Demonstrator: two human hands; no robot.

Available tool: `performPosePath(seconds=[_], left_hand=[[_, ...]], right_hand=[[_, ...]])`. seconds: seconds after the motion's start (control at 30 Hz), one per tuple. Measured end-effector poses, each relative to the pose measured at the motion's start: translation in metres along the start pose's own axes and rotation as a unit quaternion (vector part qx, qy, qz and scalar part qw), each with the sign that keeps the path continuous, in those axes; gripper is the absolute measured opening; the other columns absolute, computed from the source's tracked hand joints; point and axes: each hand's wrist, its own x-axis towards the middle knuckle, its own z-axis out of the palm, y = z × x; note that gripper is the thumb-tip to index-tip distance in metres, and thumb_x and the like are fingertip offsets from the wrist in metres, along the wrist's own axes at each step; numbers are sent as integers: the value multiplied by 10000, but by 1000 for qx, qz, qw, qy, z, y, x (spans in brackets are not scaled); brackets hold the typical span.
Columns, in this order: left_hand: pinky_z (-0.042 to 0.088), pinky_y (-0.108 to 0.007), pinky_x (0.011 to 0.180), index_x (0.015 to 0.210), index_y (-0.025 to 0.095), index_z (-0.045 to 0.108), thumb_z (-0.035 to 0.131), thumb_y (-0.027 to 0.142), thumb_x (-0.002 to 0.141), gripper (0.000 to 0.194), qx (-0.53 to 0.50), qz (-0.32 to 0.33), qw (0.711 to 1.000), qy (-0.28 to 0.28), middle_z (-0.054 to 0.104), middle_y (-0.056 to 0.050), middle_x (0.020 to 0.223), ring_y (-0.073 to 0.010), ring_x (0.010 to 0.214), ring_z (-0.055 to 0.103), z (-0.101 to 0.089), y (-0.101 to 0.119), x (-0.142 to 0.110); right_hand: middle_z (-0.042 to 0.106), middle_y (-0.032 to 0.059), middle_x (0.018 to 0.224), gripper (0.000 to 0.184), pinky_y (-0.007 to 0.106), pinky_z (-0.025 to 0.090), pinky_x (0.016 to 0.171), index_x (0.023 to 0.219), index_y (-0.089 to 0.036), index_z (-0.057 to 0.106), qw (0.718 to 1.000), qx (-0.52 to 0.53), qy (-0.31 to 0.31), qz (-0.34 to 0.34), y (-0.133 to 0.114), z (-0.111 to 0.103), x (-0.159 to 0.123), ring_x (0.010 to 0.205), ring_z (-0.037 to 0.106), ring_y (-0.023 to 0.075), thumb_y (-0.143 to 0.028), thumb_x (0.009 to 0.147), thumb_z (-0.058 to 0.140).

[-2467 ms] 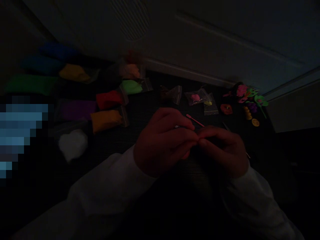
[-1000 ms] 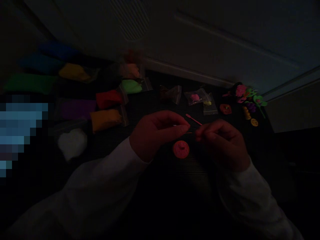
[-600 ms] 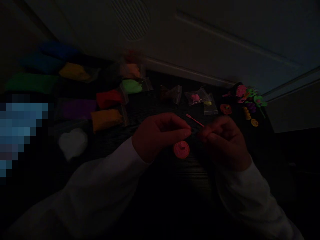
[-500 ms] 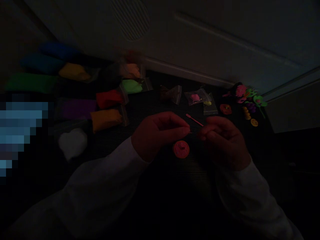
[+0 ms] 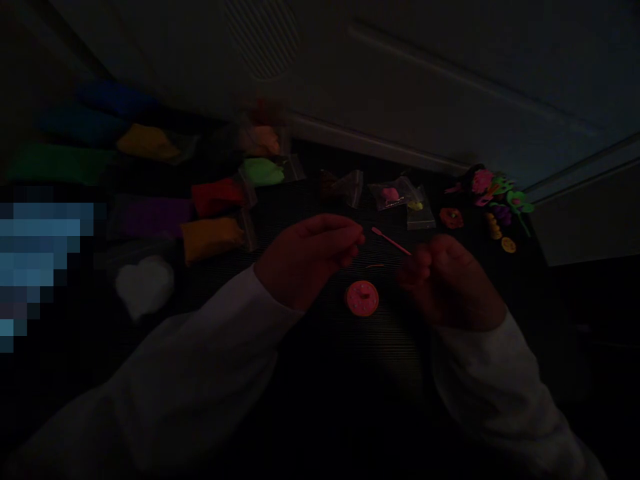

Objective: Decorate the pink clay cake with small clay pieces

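Observation:
In dim light a round pink clay disc point(image 5: 362, 308) with small dots and a short stub on top lies on the dark table. Just above it rests a thin orange-pink strand point(image 5: 375, 266), touched by neither hand. My left hand point(image 5: 310, 260) is raised up and left of the disc, its fingers pressed together; whatever is between them is hidden. To the right, my right hand point(image 5: 453, 283) is closed with curled fingers, and I cannot make out anything in it. A slim pink modelling tool point(image 5: 390, 240) lies between the hands, its lower end reaching the right fingers.
Bags of coloured clay lie at left, among them orange point(image 5: 213, 239), red point(image 5: 219, 197), purple point(image 5: 157, 217) and white point(image 5: 145, 287). Small bags point(image 5: 393, 194) lie behind the hands. Finished clay pieces point(image 5: 483, 181) and a red flower-like piece point(image 5: 451, 217) sit at right, near the wall point(image 5: 400, 87).
My left hand has drawn back up and left from the strand, which now lies in plain view. My right hand has turned, its fingers shifting slightly. The disc and tool stay put.

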Motion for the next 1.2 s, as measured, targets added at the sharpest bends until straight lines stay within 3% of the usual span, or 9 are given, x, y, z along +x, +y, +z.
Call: performPosePath(seconds=[0.23, 0.43, 0.67, 0.87, 1.2], left_hand=[[448, -209, 563, 619, 153, 574, 633, 156, 631, 61, 14, 11, 1000, 3, 589, 10, 623, -71, 584, 545, 0, 1, 0], [452, -196, 559, 619, 147, 579, 672, 153, 601, 95, -11, -1, 1000, 1, 591, 14, 617, -68, 584, 552, -2, 0, 1], [447, -211, 563, 636, 151, 571, 656, 156, 613, 88, -7, -6, 1000, 6, 590, 13, 625, -73, 583, 552, -1, 2, 1], [452, -236, 593, 665, 160, 567, 633, 232, 650, 99, 39, 15, 999, -16, 599, 6, 673, -86, 607, 553, -4, -1, 1], [447, -206, 577, 656, 153, 621, 714, 203, 605, 118, -52, -63, 996, -27, 621, 16, 654, -73, 620, 563, -5, -5, 1]], right_hand=[[604, -69, 717, 86, 208, 463, 515, 704, -320, 612, 999, 13, 23, 28, 0, -2, 4, 591, 538, 71, -334, 662, 685], [589, -102, 676, 162, 188, 447, 514, 730, -334, 594, 999, 17, 24, 14, -1, 0, 6, 552, 509, 49, -293, 625, 709], [508, -87, 578, 299, 221, 425, 491, 766, -312, 541, 998, -15, 60, 0, -1, 2, 8, 523, 486, 73, -359, 547, 739], [566, -75, 658, 209, 240, 444, 531, 788, -319, 533, 996, -65, 65, 3, 1, -3, 8, 583, 541, 87, -383, 643, 669], [577, -92, 626, 126, 181, 446, 540, 768, -306, 619, 999, 31, 37, 9, 2, -3, 10, 569, 535, 44, -256, 671, 683]])
